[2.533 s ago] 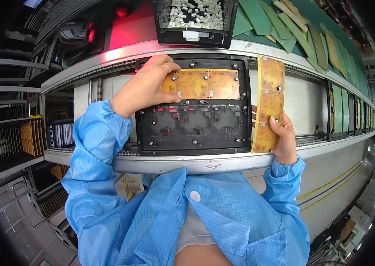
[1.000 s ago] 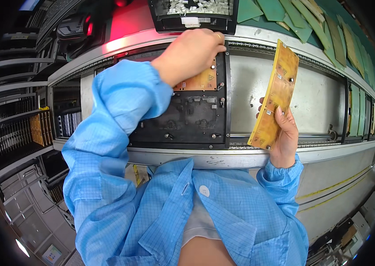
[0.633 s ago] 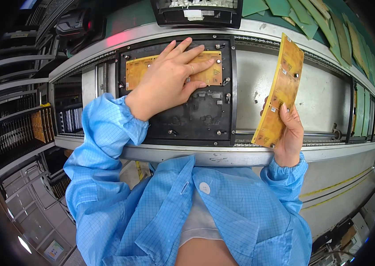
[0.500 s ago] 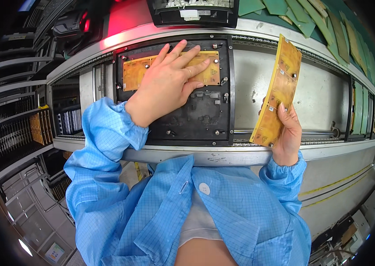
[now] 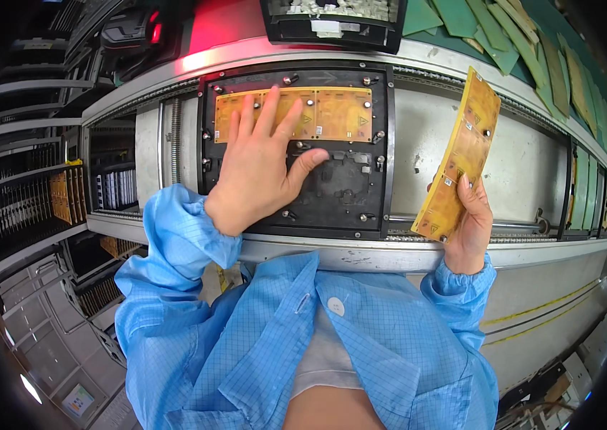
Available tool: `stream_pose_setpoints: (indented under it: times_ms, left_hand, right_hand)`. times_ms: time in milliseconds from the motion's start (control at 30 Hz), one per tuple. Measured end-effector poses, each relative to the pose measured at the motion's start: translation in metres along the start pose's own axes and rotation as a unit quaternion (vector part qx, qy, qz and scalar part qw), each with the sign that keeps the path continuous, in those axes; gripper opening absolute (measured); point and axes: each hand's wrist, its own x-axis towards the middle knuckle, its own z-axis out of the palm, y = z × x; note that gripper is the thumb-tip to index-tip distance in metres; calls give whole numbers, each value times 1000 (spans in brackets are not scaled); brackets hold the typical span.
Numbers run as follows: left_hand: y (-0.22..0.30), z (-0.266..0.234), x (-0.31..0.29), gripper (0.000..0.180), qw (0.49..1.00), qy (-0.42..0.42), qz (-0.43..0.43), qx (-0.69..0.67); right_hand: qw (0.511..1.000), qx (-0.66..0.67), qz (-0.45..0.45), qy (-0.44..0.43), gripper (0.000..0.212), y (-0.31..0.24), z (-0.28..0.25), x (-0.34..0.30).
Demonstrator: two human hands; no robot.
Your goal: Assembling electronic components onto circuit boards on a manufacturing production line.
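A yellow circuit board panel (image 5: 346, 118) lies in the upper half of a black fixture tray (image 5: 274, 215) with small metal clips around its edges. My left hand (image 5: 259, 161) is open over the left and middle of that panel, fingers spread and slightly blurred; I cannot tell whether it touches. The tray's lower recess shows black, partly behind this hand. To the right, my right hand (image 5: 470, 215) grips a second yellow circuit board panel (image 5: 465, 154), held tilted and nearly upright over the conveyor. Its thumb is on the front face; the other fingers are mostly hidden behind the panel.
The tray sits on a metal-railed conveyor (image 5: 361, 259). Beyond the far rail stands a black bin (image 5: 332, 36) of small white parts, with green boards (image 5: 454, 18) stacked to its right. Racks holding upright boards (image 5: 67, 197) stand at the left.
My left hand has slid down and left off the panel's middle, uncovering more of it. The view has shifted slightly. My right hand still holds its panel.
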Motion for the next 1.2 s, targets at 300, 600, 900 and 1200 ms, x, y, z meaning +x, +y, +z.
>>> stream_pose_setpoints:
  times_ms: [300,600,900,1200]
  left_hand:
    - [-36,-39,-4,50,971,53,-32,-230]
    - [-49,-88,-32,36,867,33,-22,-496]
    - [-74,-24,-84,37,874,94,-154,-452]
    - [-50,-25,-98,32,948,206,-140,-195]
  right_hand:
    - [965,-222,-87,-111,43,-3,22,-14]
    - [662,-642,-165,-351,38,-16,131,-4]
    - [697,-632,-102,-322,38,17,121,26]
    - [649,-654,-180,-345,38,30,122,22]
